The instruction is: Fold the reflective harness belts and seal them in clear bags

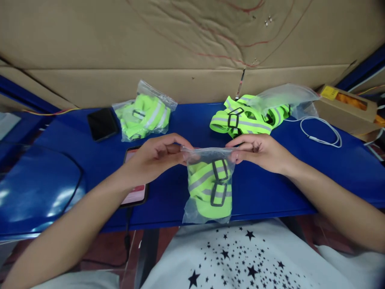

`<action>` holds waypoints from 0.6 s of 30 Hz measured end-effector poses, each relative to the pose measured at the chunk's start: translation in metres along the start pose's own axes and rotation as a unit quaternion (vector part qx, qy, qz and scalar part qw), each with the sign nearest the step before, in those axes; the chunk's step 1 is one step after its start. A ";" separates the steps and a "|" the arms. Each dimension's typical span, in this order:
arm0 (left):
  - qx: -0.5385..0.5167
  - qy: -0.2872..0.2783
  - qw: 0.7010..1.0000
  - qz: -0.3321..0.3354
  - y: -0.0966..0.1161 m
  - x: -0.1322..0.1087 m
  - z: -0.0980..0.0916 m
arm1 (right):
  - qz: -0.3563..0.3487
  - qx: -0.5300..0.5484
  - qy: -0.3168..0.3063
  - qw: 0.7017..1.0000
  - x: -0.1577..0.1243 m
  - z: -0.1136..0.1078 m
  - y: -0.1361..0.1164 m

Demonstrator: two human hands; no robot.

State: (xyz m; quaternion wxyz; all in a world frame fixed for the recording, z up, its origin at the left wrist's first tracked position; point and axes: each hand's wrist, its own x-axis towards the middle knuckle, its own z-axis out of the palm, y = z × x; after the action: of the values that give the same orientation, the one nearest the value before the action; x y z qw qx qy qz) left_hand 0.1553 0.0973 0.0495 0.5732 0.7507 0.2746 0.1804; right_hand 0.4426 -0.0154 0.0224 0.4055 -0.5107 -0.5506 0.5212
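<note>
Between my hands hangs a clear zip bag (pixel 192 208) at the table's front edge. Inside it lies a folded neon-yellow reflective strap (pixel 201 180) with grey stripes and two black buckles. My left hand (pixel 164 154) pinches the bag's top left corner, and my right hand (pixel 255 150) pinches its top right corner. The bag's upper edge runs nearly straight from one hand to the other. Behind my right hand, loose reflective straps (pixel 246 120) with black buckles lie in a heap. A second bagged reflective strap (pixel 147 114) rests beyond my left hand.
A black phone-like slab (pixel 102 123) lies at the back left. Partly under my left forearm is a lit phone (pixel 140 196) with a cable. An empty-looking clear bag (pixel 285 96), a white cable (pixel 321 136) and a cardboard box (pixel 345 110) occupy the right side of the blue table (pixel 270 192).
</note>
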 end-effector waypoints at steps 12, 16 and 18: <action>0.045 -0.071 0.996 0.041 -0.019 -0.004 0.007 | -0.162 -0.231 -0.152 0.947 -0.009 0.003 -0.004; 0.047 -0.068 0.996 0.018 -0.012 -0.008 0.008 | -0.172 -0.221 -0.156 0.947 -0.008 0.000 -0.005; 0.042 -0.072 0.996 0.015 -0.007 -0.011 0.008 | -0.188 -0.225 -0.135 0.947 -0.006 -0.004 -0.006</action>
State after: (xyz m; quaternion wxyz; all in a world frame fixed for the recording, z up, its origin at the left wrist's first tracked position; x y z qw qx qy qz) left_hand 0.1506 0.0856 0.0413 0.5565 0.7894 0.2285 0.1222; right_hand 0.4461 -0.0201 0.0297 0.2927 -0.4004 -0.7891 0.3624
